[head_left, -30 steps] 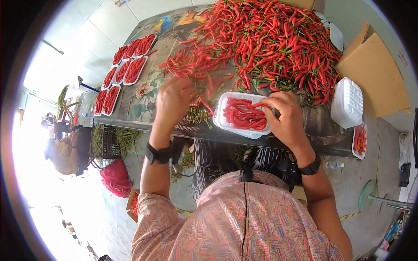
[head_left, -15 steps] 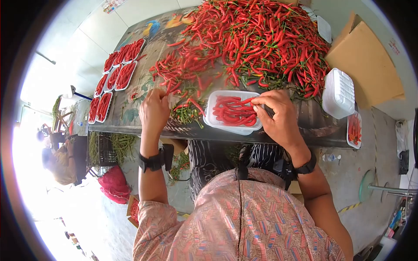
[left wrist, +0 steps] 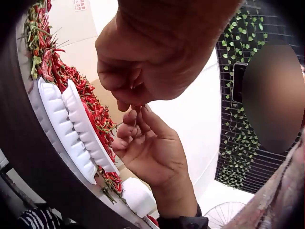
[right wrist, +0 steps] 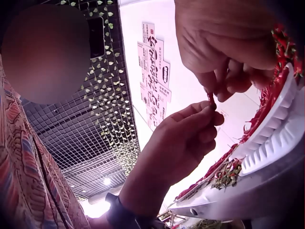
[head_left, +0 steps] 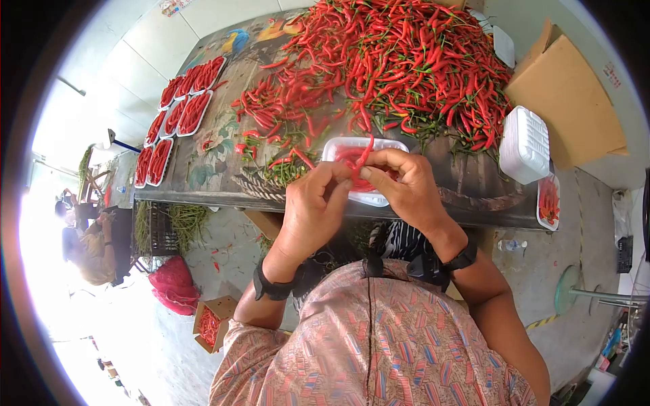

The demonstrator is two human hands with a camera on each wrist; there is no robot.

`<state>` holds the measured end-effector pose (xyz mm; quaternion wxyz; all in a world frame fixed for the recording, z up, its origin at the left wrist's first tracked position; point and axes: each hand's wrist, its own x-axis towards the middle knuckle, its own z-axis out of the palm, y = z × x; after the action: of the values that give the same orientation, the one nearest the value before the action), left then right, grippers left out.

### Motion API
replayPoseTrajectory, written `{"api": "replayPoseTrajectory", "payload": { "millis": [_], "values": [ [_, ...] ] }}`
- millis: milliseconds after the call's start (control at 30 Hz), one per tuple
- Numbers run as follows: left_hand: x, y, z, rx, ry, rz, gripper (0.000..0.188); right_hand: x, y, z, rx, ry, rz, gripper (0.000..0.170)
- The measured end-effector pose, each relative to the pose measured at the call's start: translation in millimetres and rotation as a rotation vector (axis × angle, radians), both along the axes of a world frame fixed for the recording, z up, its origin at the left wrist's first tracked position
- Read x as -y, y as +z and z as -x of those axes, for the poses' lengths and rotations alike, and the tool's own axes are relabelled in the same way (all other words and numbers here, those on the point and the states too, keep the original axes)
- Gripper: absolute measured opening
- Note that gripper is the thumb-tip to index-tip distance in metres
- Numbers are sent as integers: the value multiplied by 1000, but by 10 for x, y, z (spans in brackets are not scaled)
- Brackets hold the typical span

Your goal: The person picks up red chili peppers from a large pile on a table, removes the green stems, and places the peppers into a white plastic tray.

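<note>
Both hands meet over a white tray (head_left: 379, 198) of red chilies at the table's near edge. The right hand (head_left: 406, 186) pinches a red chili (head_left: 366, 150) between thumb and forefinger. Close against it, the left hand (head_left: 315, 206) pinches the same chili's near end. In the right wrist view a short bit of red chili (right wrist: 211, 99) shows between the fingertips of the left hand (right wrist: 178, 143) and right hand (right wrist: 224, 43). The left wrist view shows the left hand (left wrist: 152, 52) and right hand (left wrist: 155, 152) fingertips touching; the chili is mostly hidden there.
A large chili heap (head_left: 433, 68) covers the table's far right. Filled trays (head_left: 194, 114) stand at the left. Stacked white trays (head_left: 525, 145) and a cardboard box (head_left: 569, 101) are at the right. Green stems (head_left: 277, 173) lie left of the working tray.
The left hand has come right from the loose chilies and stems to meet the right hand. The right hand has shifted slightly left, its chili now raised over the tray.
</note>
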<state>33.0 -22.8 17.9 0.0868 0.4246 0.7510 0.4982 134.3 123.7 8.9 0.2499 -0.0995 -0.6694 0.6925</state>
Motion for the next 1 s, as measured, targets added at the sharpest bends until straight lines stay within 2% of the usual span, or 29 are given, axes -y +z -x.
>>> {"api": "replayPoseTrajectory", "payload": {
  "millis": [33,100,233,300,333,400,500,533,600,633,667,700,733,800,833,900,967,1000],
  "values": [
    [-8,-14,1,-5,3,-11,12,3,7,-11,1,-1,0,14],
    [-26,-36,1,-10,6,-23,12,8,31,-33,40,-48,-180,11],
    [-65,-23,-43,134,12,-60,9,35,23,-36,46,-88,-221,19],
    [-73,-16,-49,210,20,-80,8,34,-17,-18,-169,-199,-653,13],
    [-70,-25,-37,276,2,-94,8,27,-14,-8,-169,-197,-653,13],
    [-78,-86,9,343,-15,-108,8,20,12,20,-390,-280,-934,18],
    [-71,-176,94,465,-25,-157,12,138,134,-70,-423,-195,-1020,15],
    [-41,-144,103,480,-47,-89,13,112,147,-71,-422,-200,-1021,15],
    [54,-101,126,501,-76,-14,15,32,154,-102,-333,-205,-876,14],
    [119,-88,155,436,-153,96,16,-38,100,-126,-204,-231,-782,12],
    [158,-71,175,368,-230,205,17,-131,101,-144,-201,-233,-782,12],
    [172,-49,177,264,-209,164,15,-237,106,-150,-103,-224,-806,12],
    [173,-28,190,265,-209,164,15,-326,110,-152,-7,-215,-829,13],
    [141,15,235,84,-104,113,14,-416,88,-141,17,-198,-895,14],
    [106,35,251,84,-104,113,14,-441,64,-130,37,-183,-961,13],
    [7,64,271,-153,-70,75,12,-450,18,-113,56,-167,-1027,13],
    [-78,25,278,-188,-73,47,12,-436,-25,-89,112,-182,-1178,11],
    [-119,-4,279,-223,-78,19,14,-429,-48,-75,113,-182,-1176,11]
  ]
}}
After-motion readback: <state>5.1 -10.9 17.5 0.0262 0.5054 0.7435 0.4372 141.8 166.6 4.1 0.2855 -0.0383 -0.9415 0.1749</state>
